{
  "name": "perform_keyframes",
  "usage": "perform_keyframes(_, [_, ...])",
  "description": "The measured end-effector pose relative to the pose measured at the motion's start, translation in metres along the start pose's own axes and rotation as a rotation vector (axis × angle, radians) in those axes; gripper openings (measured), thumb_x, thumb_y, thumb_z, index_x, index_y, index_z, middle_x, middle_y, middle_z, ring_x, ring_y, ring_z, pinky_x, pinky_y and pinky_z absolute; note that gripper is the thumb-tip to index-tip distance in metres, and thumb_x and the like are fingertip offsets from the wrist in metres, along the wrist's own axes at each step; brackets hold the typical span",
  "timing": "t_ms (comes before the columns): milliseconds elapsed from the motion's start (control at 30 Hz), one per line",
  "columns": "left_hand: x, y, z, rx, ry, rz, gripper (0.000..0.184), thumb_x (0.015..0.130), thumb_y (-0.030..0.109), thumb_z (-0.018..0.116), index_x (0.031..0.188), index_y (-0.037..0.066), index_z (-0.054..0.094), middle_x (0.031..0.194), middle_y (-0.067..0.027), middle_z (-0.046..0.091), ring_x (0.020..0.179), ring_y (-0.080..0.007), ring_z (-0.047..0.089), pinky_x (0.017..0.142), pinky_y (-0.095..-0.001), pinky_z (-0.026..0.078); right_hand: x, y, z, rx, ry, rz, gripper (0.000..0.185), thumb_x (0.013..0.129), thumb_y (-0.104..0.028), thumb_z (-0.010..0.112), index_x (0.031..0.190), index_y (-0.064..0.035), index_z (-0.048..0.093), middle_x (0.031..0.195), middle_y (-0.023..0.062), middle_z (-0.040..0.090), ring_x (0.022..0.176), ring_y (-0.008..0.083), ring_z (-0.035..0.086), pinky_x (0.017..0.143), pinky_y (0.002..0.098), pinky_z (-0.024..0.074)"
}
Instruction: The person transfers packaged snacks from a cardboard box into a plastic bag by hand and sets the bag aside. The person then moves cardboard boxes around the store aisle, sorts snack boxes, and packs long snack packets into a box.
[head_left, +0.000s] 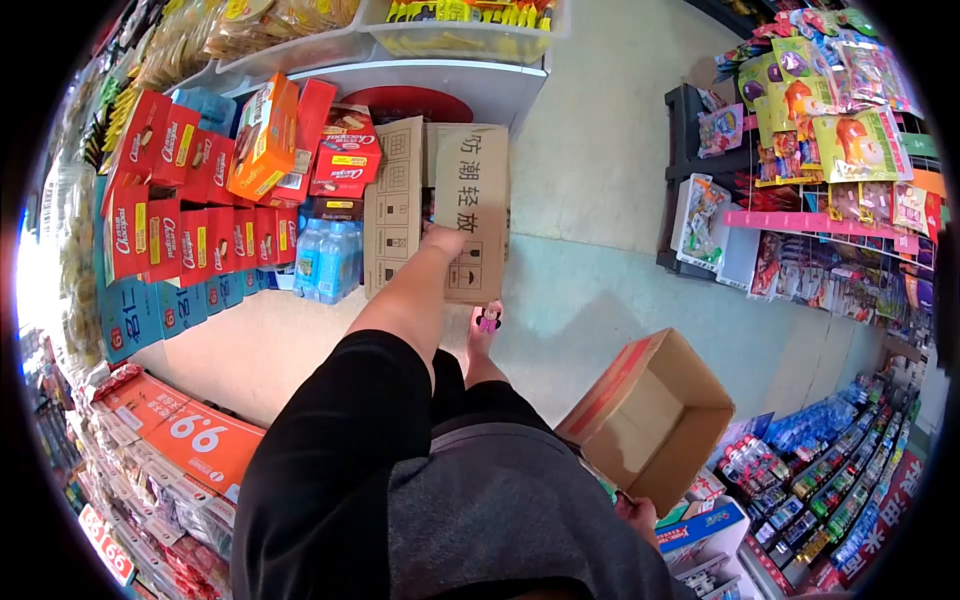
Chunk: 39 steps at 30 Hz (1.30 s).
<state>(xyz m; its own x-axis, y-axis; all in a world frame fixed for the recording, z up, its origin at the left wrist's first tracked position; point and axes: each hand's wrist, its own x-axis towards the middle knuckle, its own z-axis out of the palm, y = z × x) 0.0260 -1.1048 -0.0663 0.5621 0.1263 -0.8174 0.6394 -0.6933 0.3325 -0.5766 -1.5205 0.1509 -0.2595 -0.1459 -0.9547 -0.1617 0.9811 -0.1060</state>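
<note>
While the left hand (pixel 445 243) meets the printed carton (pixel 472 185), the right hand (pixel 637 516) pinches the open carton (pixel 690 430)

Left of the printed carton: stacked red snack boxes (pixel 210 165), then wrapped blue bottles (pixel 328 262) just beside it. Left hand at its middle, over the opening between flaps; fingers hidden, so cannot tell whether spread or closed. Slippered foot (pixel 487 320) just below its near edge. Lower right of it, open carton tilted, near rim between right thumb and fingers. Farther right, hanging snack packets (pixel 850 145).
</note>
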Motion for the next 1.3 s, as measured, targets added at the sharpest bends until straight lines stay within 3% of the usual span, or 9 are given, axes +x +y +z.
perform_keyframes(167, [-0.06,0.0,-0.018,-0.075,0.156,0.113,0.063,0.078,0.04,0.067,0.122,-0.004,0.057,0.116,-0.0249,0.062,0.109,-0.035,0.061,0.093,-0.0382,0.048,-0.001,0.01,-0.009,-0.029,-0.123,0.075,0.033,0.081,-0.005,0.039,0.108,0.0081,0.054,0.096,0.023,0.065,0.081,0.0315,0.067,0.072,0.0368,0.0607])
perform_keyframes(267, [-0.066,-0.031,0.002,-0.391,-0.095,0.354,0.054,0.085,0.037,0.058,0.118,-0.005,0.058,0.108,-0.0231,0.067,0.102,-0.0362,0.065,0.09,-0.0385,0.051,-0.005,0.018,0.002,-0.029,-0.065,0.042,0.033,0.081,-0.004,0.04,0.109,0.0086,0.053,0.094,0.0211,0.066,0.078,0.0314,0.067,0.07,0.0356,0.0608])
perform_keyframes(367, [-0.112,-0.013,-0.004,0.113,-0.008,0.368,0.042,0.089,0.034,0.053,0.108,-0.002,0.066,0.105,-0.022,0.067,0.099,-0.0358,0.065,0.087,-0.0419,0.051,-0.009,0.024,0.016,0.002,-0.041,-0.037,0.033,0.081,-0.004,0.04,0.109,0.0078,0.054,0.093,0.0195,0.066,0.076,0.032,0.067,0.068,0.0357,0.0608])
perform_keyframes(567, [-0.161,0.015,0.008,0.614,-0.168,0.502,0.036,0.085,0.028,0.051,0.097,0.002,0.072,0.099,-0.0187,0.07,0.094,-0.0347,0.067,0.082,-0.0461,0.052,0.018,0.016,0.011,-0.055,-0.004,-0.111,0.05,0.081,-0.01,0.039,0.124,0.0128,0.048,0.109,0.0229,0.062,0.089,0.031,0.064,0.079,0.0403,0.054])
perform_keyframes(967, [-0.2,-0.062,0.02,0.831,-0.354,0.552,0.033,0.083,0.027,0.051,0.09,0.005,0.074,0.098,-0.0175,0.07,0.094,-0.0339,0.068,0.082,-0.043,0.052,0.019,0.005,0.032,-0.221,-0.093,-0.204,0.045,0.082,-0.012,0.041,0.119,0.0129,0.05,0.1,0.0191,0.064,0.08,0.0276,0.066,0.067,0.0332,0.0564])
perform_keyframes(1067, [-0.194,-0.063,0.015,0.77,-0.401,0.549,0.037,0.085,0.031,0.05,0.096,0.004,0.073,0.102,-0.0203,0.069,0.098,-0.0343,0.066,0.083,-0.0419,0.052,0.007,0.017,0.041,-0.176,-0.076,-0.328,0.043,0.083,-0.011,0.041,0.116,0.0126,0.052,0.097,0.0184,0.066,0.08,0.0264,0.066,0.067,0.0317,0.0562])
perform_keyframes(1167, [-0.174,-0.084,0.015,0.517,-0.601,0.596,0.042,0.086,0.034,0.049,0.107,0.003,0.069,0.111,-0.0247,0.065,0.105,-0.0356,0.063,0.087,-0.0422,0.05,0.024,-0.003,0.016,-0.067,-0.137,-0.059,0.035,0.082,0.002,0.042,0.114,0.0078,0.053,0.109,0.0212,0.062,0.099,0.0346,0.064,0.087,0.0435,0.0571])
perform_keyframes(1233, [-0.142,-0.112,0.035,-0.117,-0.689,0.147,0.046,0.086,0.034,0.052,0.115,0.001,0.064,0.118,-0.0271,0.06,0.111,-0.0372,0.059,0.093,-0.0425,0.047,0.009,0.005,0.018,-0.113,-0.093,-0.071,0.033,0.083,0.0,0.042,0.113,0.0077,0.052,0.105,0.0207,0.064,0.094,0.0335,0.066,0.081,0.0411,0.0589])
perform_keyframes(1300, [-0.122,-0.122,0.041,0.266,-0.404,0.473,0.048,0.084,0.031,0.055,0.121,0.0,0.059,0.118,-0.0259,0.06,0.111,-0.0381,0.059,0.094,-0.0425,0.047,-0.01,0.014,0.031,-0.126,-0.114,-0.091,0.032,0.085,-0.003,0.041,0.113,0.008,0.051,0.102,0.0207,0.064,0.091,0.0321,0.066,0.076,0.0392,0.0598])
